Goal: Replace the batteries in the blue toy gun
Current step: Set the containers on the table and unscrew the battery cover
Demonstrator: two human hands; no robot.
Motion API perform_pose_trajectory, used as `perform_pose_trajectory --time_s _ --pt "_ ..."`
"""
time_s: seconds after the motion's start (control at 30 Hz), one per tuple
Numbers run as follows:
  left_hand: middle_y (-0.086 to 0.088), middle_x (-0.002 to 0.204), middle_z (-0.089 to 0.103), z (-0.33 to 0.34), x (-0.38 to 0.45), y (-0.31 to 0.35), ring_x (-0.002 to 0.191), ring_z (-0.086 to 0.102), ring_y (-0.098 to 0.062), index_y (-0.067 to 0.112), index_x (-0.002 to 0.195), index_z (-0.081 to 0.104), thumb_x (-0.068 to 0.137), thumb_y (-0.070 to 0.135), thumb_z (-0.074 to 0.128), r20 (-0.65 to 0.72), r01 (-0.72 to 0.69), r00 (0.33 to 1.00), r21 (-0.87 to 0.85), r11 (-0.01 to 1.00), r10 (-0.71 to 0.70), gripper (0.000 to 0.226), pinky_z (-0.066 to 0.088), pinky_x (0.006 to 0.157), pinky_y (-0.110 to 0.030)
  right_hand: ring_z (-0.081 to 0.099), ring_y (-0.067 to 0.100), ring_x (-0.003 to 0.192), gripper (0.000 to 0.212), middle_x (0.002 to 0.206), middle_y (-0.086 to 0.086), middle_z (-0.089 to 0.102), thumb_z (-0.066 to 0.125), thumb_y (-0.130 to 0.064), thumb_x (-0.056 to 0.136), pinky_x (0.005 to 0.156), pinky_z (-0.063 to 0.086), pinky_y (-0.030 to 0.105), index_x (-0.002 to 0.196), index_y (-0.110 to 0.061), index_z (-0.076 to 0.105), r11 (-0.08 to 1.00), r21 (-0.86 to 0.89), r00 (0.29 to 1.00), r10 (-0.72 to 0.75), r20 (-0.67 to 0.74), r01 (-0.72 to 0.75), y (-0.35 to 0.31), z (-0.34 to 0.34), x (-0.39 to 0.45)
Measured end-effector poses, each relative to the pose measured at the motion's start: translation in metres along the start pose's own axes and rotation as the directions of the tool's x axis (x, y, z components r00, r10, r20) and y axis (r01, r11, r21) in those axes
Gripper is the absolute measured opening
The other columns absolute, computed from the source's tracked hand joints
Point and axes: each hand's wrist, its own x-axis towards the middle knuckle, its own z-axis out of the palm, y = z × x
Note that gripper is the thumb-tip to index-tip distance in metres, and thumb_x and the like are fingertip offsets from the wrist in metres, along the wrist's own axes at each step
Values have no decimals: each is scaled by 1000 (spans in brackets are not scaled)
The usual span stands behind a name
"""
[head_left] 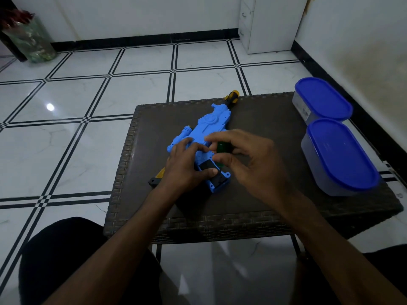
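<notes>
Blue toy gun (199,137) lies mid-frame on a wicker table (259,208); left hand (187,168) grips it, right hand (253,164) pinches a green battery (222,147).

arms: bare, no sleeves in view | legs (66,256): black garment (both knees)
</notes>
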Motion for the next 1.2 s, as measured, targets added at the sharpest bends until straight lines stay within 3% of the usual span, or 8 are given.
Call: perform_pose_trajectory --time_s 0.07,0.23,0.4,0.57,0.67,0.8,0.97,1.2 --pt "-8 155 23 0 0 1 145 17 -26 25 136 48 74 41 78 4 7 1000 4 1000 -7 70 24 113 -52 67 8 101 39 105 -2 71 65 4 87 89 55 29 122 -13 62 999 30 998 41 43 -42 -2 -2 0" --pt "-9 151 30 0 1 0 142 24 -28 22 130 50 74 35 77 -8 -11 1000 -11 1000 10 64 29 111 -51 61 8 110 25 113 0 66 68 -3 87 91 51 23 111 -9 69 999 -14 999 -28 23 28 1 2 -3" --pt "-8 152 28 0 1 -2 143 21 -26 26 128 52 73 40 79 -5 -7 1000 -7 1000 7 62 27 112 -51 62 12 94 26 101 4 61 76 -9 83 82 53 33 109 -12 73 999 -39 996 -6 -89 3 6 1 0" --pt "-7 155 23 1 1 -1 145 18 -25 28 127 53 73 42 79 -10 8 1000 -4 1000 -9 61 25 113 -52 64 5 108 25 111 -2 69 63 1 89 91 53 23 113 -8 65 998 56 998 36 -49 -33 4 0 -2" --pt "-7 152 29 0 1 -1 142 23 -26 26 130 50 74 42 78 -9 -21 1000 4 1000 21 64 28 111 -51 60 10 115 22 119 2 64 66 -3 88 95 52 30 110 -8 70 999 44 1000 5 -14 -5 5 -1 -2" --pt "-6 152 28 0 1 -1 142 22 -26 28 131 49 74 43 76 8 -10 1000 12 1000 10 65 29 111 -52 62 13 97 25 105 5 58 74 -7 83 85 53 33 108 -12 73 999 38 999 35 -33 -34 5 0 -1" --pt "-7 156 22 1 1 -2 146 16 -25 27 127 52 74 44 77 -2 12 1000 13 1000 -12 62 25 113 -52 63 8 108 42 111 -4 67 63 5 87 90 51 19 125 -15 62 997 69 999 39 -14 -38 3 -3 -1" --pt "-6 153 28 1 2 -2 144 20 -25 27 130 50 74 44 76 13 -5 1000 15 1000 5 64 27 112 -51 61 9 98 25 106 4 59 74 -10 84 84 51 20 109 -13 72 1000 -6 999 20 -42 -20 4 -1 -3"
